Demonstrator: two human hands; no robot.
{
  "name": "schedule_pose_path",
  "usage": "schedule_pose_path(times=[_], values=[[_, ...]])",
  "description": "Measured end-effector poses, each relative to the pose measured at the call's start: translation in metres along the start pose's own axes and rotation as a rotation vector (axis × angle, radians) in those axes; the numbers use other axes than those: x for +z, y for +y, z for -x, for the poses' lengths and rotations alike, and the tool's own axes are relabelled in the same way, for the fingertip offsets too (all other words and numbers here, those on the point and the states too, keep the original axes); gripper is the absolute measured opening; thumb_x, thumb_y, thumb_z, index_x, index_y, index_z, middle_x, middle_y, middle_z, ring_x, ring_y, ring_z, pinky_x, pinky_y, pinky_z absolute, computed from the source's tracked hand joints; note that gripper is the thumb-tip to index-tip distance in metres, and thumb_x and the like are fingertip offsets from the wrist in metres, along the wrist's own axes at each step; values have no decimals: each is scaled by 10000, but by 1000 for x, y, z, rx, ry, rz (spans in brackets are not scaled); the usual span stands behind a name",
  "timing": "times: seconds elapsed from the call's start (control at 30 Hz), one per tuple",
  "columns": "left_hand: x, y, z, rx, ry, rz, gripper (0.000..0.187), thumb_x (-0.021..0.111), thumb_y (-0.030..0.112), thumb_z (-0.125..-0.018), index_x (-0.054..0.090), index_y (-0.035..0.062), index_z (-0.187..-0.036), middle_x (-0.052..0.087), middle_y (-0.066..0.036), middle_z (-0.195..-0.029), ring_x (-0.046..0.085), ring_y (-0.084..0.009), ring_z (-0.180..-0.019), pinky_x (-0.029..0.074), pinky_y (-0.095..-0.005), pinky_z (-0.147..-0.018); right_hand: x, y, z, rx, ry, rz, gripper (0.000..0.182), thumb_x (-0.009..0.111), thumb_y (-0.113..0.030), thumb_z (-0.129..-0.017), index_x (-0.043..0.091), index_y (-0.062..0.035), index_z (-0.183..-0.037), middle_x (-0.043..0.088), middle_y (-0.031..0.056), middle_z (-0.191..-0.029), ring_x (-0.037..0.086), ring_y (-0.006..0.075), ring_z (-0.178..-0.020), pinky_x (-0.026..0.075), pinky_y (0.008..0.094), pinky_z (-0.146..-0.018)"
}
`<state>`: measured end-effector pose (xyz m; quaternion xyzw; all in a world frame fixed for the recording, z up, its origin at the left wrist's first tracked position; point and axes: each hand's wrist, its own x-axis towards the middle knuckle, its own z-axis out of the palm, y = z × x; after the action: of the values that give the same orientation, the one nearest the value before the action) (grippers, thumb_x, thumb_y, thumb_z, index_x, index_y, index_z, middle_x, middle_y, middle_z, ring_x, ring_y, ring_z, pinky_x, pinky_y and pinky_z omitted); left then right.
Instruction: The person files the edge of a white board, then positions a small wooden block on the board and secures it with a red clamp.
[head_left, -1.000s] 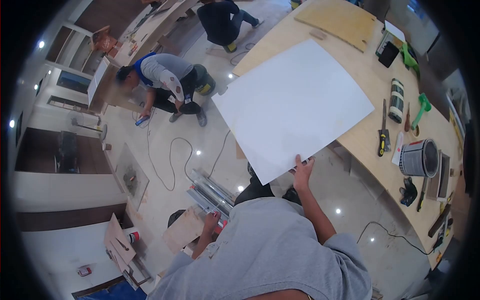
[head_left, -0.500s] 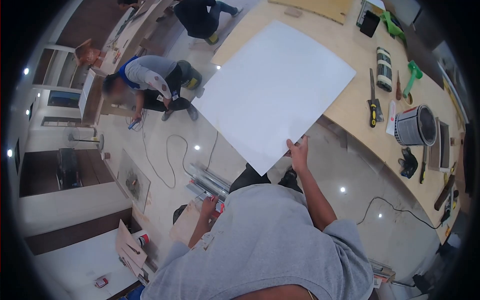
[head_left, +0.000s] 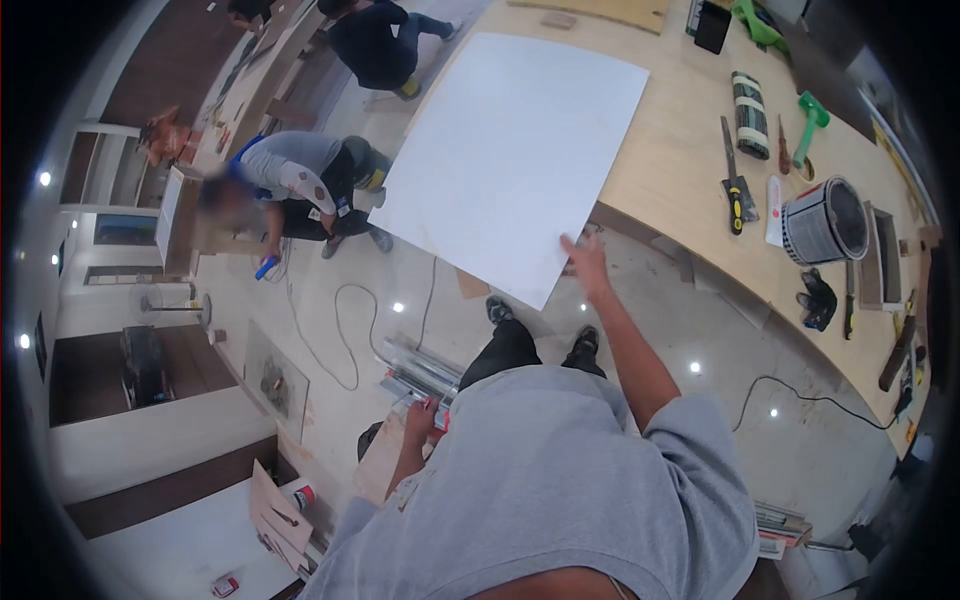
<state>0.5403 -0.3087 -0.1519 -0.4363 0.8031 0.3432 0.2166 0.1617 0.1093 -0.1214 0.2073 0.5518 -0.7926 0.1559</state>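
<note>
White sheet [head_left: 515, 160], one, overhangs worktop [head_left: 680, 150]; right hand [head_left: 590, 265] at edge, grip wide; left hand [head_left: 420, 418], grip indeterminable. One can [head_left: 820, 222], one mallet [head_left: 813, 118].

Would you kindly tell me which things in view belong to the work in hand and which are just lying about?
In hand, it seems:
white sheet, right hand at its edge
wooden table, partly under the sheet

Lying about, apparently:
metal can
green tool
striped roll
black glove
</note>
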Motion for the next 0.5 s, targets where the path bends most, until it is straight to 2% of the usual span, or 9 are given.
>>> schedule_pose_path(times=[0.1, 0.2, 0.33, 0.4, 0.5], values=[[-8, 26, 32, 122, -18, -100, 522, 751, 423, -965, 715, -91, -1053, 768, -245, -1013, 753, -336, -961, 555, -477, -821, 7, 33, 34, 14, -68, -64, 715, 751, -93, -965, 348, -13, -1549, 725, 189, -1177, 760, 234, -926, 637, 354, -654], [1, 2, 22, -1, -7, -272, 529, 735, 429, -966, 714, -96, -1029, 766, -229, -944, 753, -329, -890, 555, -492, -769, 14, 45, 45, -33, -61, -92, 763, 727, -52, -965, 292, -15, -1591, 730, 196, -1166, 765, 244, -931, 639, 349, -642], [9, -8, 47, 101, 10, 75, 526, 708, 438, -964, 726, -87, -947, 759, -238, -868, 756, -380, -837, 549, -507, -717, 15, 34, 51, -128, -50, -7, 757, 684, 6, -964, 301, -44, -1615, 732, 170, -1170, 757, 217, -912, 630, 343, -649], [19, -42, 31, 202, 18, 259, 518, 700, 429, -962, 726, -86, -917, 749, -265, -857, 755, -410, -841, 547, -516, -716, 7, 27, 55, -133, -56, 19, 759, 673, 17, -962, 321, -78, -1628, 736, 145, -1162, 747, 198, -901, 618, 336, -645], [29, -63, 13, 240, 26, 255, 510, 694, 418, -957, 726, -86, -885, 736, -299, -844, 755, -445, -846, 548, -526, -716, -25, 13, 53, -69, -56, 98, 757, 680, 3, -960, 374, -133, -1639, 748, 99, -1121, 729, 163, -883, 587, 318, -633]])
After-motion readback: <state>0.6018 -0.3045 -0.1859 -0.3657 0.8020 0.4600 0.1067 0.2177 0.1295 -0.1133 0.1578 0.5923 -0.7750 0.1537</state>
